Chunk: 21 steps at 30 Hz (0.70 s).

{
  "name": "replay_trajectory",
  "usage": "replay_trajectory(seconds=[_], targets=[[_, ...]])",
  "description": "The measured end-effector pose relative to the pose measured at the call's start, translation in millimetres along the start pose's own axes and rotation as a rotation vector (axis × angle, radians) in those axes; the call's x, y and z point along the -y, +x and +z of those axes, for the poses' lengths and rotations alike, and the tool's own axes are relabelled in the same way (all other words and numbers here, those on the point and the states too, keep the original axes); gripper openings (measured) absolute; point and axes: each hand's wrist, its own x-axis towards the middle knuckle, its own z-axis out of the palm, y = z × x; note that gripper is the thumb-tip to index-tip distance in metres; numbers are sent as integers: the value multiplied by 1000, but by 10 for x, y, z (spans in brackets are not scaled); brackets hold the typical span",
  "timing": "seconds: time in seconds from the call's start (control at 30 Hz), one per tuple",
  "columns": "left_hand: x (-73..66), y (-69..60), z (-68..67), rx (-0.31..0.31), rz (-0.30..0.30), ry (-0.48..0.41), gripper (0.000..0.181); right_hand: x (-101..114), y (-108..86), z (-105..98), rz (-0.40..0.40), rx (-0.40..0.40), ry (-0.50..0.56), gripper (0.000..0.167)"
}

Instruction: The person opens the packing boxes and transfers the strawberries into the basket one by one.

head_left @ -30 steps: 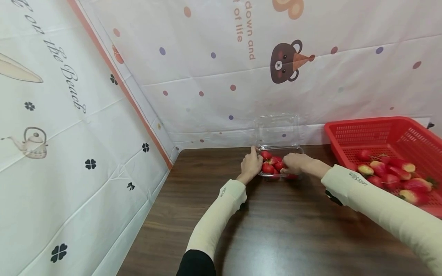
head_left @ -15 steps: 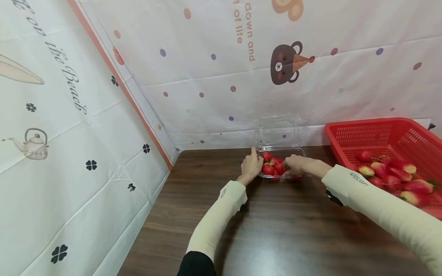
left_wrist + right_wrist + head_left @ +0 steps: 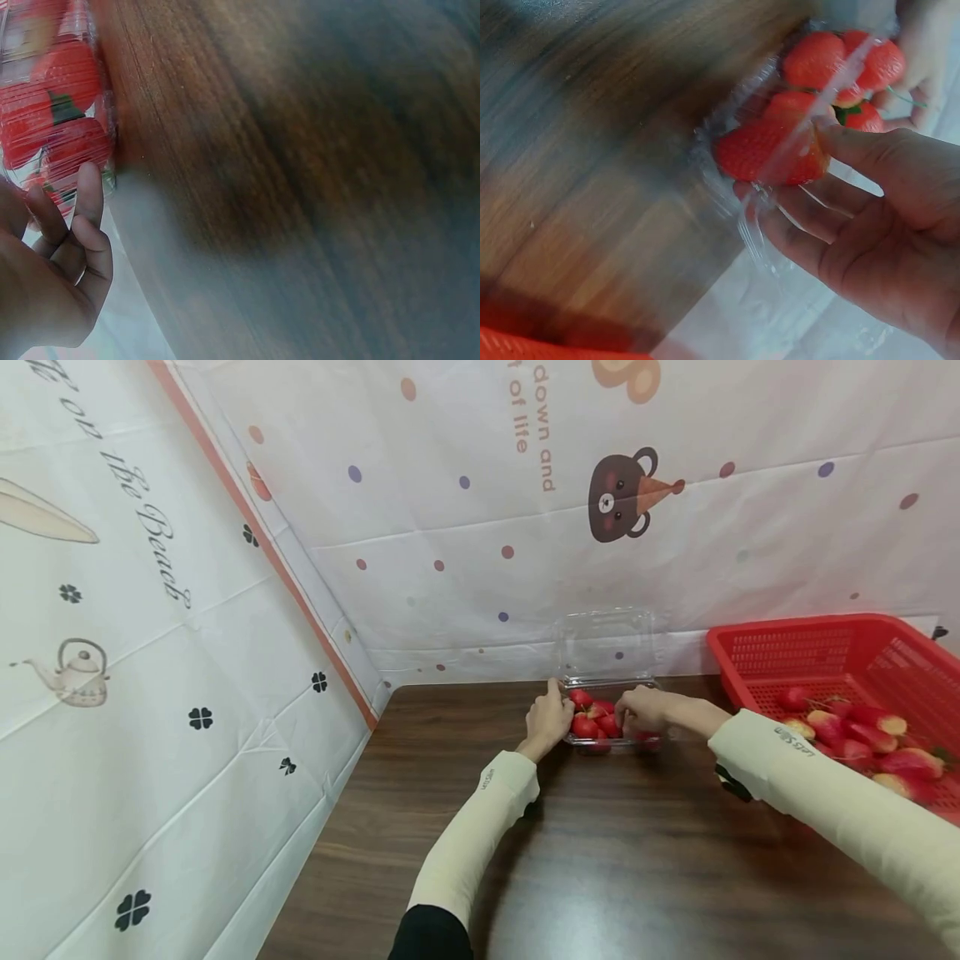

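Observation:
A clear plastic box (image 3: 600, 742) with its lid (image 3: 606, 639) raised at the back stands near the table's far edge. Red strawberries (image 3: 583, 725) fill its left part. My left hand (image 3: 547, 724) grips the box's left side, one fingertip against the wall in the left wrist view. Over the box's right part, my right hand (image 3: 647, 710) reaches down inside. Seen from the right wrist, its thumb and fingers pinch a large strawberry (image 3: 757, 156) behind the clear wall.
A red slotted basket (image 3: 787, 625) stands to the right, with several red, pale-ended strawberries (image 3: 851, 735) in it. The dark wooden table (image 3: 600, 852) spreads out in front. A printed white cloth (image 3: 435, 510) hangs behind and to the left.
My right hand has shifted slightly right and up within the box, showing a red strawberry at the front right. The left hand keeps its place on the box.

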Motion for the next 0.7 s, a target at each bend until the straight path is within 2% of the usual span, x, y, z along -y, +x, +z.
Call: replay_trajectory(seconds=[0.13,0.33,0.5,0.7], targets=[[13,24,-21,-6,-12,6,25,-15,-9,-133,-49,-56,12,19],[19,41,-29,7,-25,13,25,-28,-82,-479,-129,-231,-39,21],[15,26,-30,-2,-26,13,25,-67,-236,-895,-58,-332,-136,21],[22,21,-50,-20,-24,16,26,-223,-487,-1361,13,-390,-265,24]])
